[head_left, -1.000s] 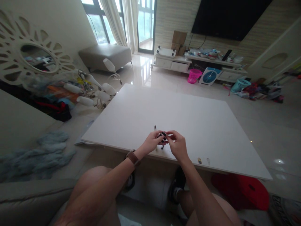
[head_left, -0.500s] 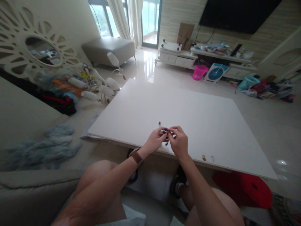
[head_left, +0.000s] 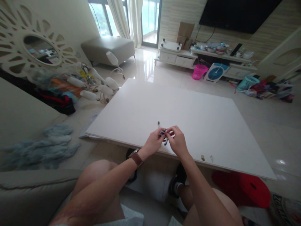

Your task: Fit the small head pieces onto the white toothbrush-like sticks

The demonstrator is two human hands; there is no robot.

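Note:
Close together over the near edge of the white table, my left hand and my right hand meet around a small black-and-silver object. Its kind is too small to make out, and fingers cover part of it. The left fingers are closed round it; the right thumb and fingertips pinch at its right side. A slim clear stick with a dark tip, like a pen, shows just beyond my left hand. Below the fingers a dark pen-like end sticks out.
To the right on the table lie a small yellow-and-dark piece and a small clear piece. A red stool stands under the right edge. A lamp with white shades is beyond the left edge.
Both hands have shifted slightly, and the small object between them has turned a little, showing more of its silvery side. The pieces on the table stay put.

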